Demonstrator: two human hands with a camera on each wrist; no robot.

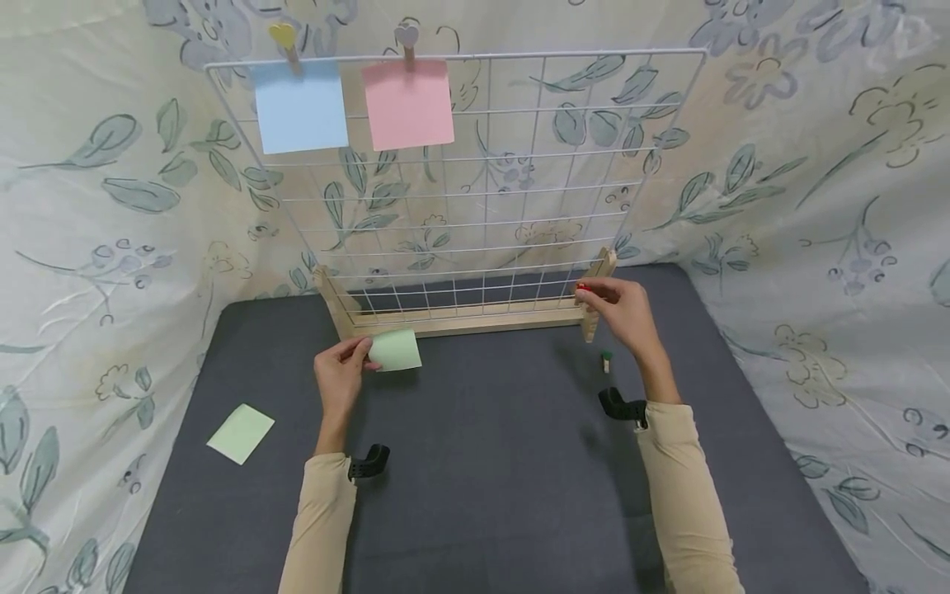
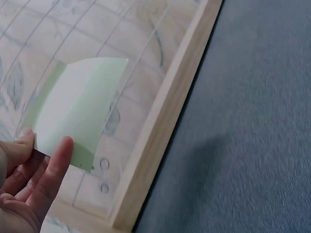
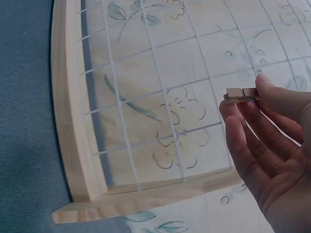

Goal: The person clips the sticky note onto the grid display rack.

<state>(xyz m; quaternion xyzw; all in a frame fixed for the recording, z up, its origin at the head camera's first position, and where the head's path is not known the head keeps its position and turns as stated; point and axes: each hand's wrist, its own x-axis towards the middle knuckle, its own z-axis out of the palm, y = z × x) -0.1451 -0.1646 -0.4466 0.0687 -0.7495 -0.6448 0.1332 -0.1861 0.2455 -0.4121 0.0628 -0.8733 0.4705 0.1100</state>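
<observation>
My left hand pinches a pale green paper note by its edge, in front of the wire grid rack's wooden base. In the left wrist view the green note bends slightly, thumb on one side and fingers on the other. My right hand is raised near the rack's right foot. Between its thumb and fingers it holds a small wooden clothespin, whose red top shows in the head view. A blue note and a pink note hang clipped along the rack's top bar.
Another green note lies on the dark table at the left. A clothespin with a green top lies near my right wrist. The blue and pink notes' clips carry a yellow heart and a grey heart. Floral cloth surrounds the table.
</observation>
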